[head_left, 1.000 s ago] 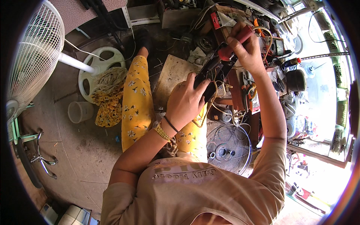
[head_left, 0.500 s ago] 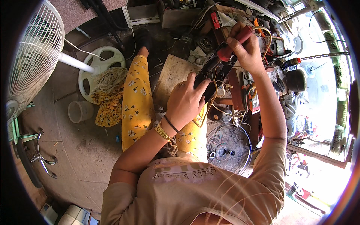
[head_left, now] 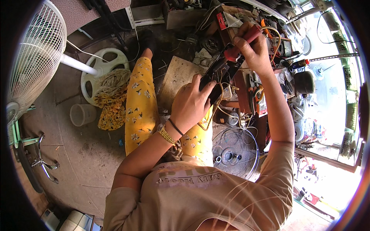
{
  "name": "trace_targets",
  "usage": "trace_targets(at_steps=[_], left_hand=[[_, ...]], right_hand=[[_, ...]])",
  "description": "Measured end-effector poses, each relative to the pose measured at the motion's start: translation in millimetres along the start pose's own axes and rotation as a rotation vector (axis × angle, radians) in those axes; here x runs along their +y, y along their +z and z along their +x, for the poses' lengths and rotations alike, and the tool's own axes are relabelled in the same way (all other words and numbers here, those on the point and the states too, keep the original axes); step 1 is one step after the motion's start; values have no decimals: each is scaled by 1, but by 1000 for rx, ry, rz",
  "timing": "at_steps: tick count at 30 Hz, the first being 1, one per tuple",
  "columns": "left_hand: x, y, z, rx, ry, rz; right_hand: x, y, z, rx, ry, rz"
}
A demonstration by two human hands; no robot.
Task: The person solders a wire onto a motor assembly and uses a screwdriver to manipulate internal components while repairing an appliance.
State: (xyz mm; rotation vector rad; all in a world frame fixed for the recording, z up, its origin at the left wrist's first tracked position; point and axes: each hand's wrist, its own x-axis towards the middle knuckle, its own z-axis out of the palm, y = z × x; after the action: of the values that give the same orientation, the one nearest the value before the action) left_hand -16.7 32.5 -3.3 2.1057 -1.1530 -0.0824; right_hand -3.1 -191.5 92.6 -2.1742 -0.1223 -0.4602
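Note:
My left hand [head_left: 190,104] is wrapped on a black elongated housing [head_left: 216,92], tilted over my yellow-clad right thigh, with thin wires hanging from it. My right hand [head_left: 255,56] grips a red-handled tool [head_left: 249,35], thumb along the handle, its dark lower end against the upper part of the housing. The exact contact is too small to make out. A pale cord [head_left: 276,42] loops from the top of the tool down behind my right hand.
A cluttered wooden bench [head_left: 241,82] with tools runs along my right. A round fan grille [head_left: 241,150] lies below it, a board [head_left: 175,69] beside my legs. At left stand a white fan [head_left: 38,57], a clear bucket [head_left: 81,115] and crumpled cloth [head_left: 110,111].

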Motion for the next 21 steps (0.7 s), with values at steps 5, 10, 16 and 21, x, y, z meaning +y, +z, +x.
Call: trace_targets(at_steps=[5, 10, 16, 21], left_hand=[[0, -1, 0, -9, 1, -22], [0, 0, 1, -12, -7, -9], [0, 0, 1, -5, -6, -7], [-2, 1, 0, 4, 2, -8]], right_hand=[[2, 1, -1, 0, -11, -27], [-1, 2, -1, -14, -1, -33], [0, 3, -1, -26, -33, -5], [-3, 4, -1, -23, -24, 16]])
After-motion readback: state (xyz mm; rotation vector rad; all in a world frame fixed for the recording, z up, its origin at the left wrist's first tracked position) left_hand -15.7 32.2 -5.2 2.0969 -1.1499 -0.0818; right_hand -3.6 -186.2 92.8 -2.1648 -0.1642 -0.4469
